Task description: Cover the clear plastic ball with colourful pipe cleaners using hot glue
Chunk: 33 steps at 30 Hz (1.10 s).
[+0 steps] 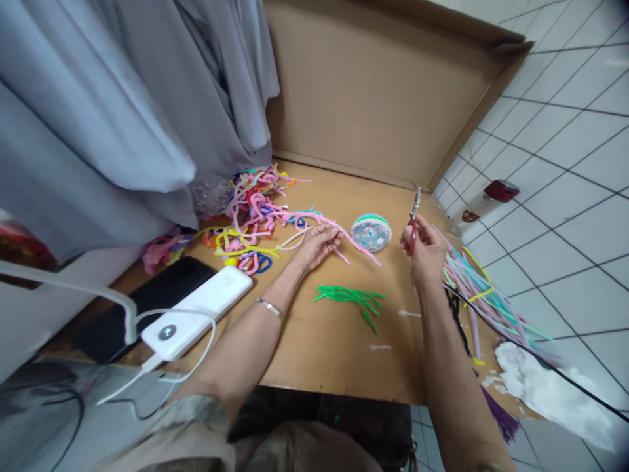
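Observation:
My left hand (322, 246) is closed in a pinch on a pink pipe cleaner (362, 250), whose fuzzy ends stick out to the right of the fingers. Behind that hand, the pink strand runs back toward a tangled pile of coloured pipe cleaners (255, 203). Wrapped around red-handled scissors (413, 226), my right hand (426, 252) holds them with the blades pointing up and away. Between and beyond the hands stands a round clear container with a green-edged rim (371, 233). Short green pipe cleaner pieces (348, 295) lie in a bunch nearer to me.
A white power bank (196, 314) with a cable lies on the left, beside a black flat device (147, 301). Long pastel pipe cleaners (486, 301), white fluff (545, 387) and a red-capped bottle (491, 200) are on the right. Cardboard (383, 85) walls the back; a grey curtain (147, 98) hangs left.

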### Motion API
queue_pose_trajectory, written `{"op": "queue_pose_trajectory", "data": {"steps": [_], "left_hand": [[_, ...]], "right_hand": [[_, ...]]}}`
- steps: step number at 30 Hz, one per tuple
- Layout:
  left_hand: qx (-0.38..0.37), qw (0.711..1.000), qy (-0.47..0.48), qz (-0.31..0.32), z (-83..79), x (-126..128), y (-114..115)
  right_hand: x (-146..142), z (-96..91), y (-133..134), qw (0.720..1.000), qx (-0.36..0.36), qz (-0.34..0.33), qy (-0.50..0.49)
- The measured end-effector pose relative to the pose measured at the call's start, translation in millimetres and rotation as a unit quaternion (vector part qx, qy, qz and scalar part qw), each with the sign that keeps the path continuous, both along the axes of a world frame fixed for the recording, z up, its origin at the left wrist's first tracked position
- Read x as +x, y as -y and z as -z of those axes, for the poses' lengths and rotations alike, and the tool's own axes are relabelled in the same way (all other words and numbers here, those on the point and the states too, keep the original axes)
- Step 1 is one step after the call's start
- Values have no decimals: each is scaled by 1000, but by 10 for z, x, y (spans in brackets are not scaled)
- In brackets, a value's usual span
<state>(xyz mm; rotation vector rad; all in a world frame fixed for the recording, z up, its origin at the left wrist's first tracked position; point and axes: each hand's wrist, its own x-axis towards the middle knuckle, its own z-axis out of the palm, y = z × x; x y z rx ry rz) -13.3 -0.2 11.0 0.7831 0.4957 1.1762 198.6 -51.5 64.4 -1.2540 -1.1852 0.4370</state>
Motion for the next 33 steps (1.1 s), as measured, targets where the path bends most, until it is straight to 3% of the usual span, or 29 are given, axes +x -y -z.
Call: {"op": "queue_pose_trajectory", "data": {"steps": [2,3,6,9,11,15,33], "left_hand": [[-4,1000,-1,-17,17,1,-20],[-6,1000,-1,-27,25,2,-30],[-10,998,-4,-56,50,7,-56],[-7,997,-9,-70,74,14,-70],[-3,998,-8,-66,82,21,-69],[-7,999,0,-47,63,35,-42],[-32,999,24,-1,-4,43,18]], "right_hand": [[-129,-79,124,989,11,6,144],[-196,-104,183,971,13,9,238],[-378,-94,304,883,3,16,469],[-483,12,318,804,-6,17,594],[-497,88,291,778,-6,22,628],[-465,157,241,768,-10,30,639],[-435,134,223,761,-13,20,648]]}}
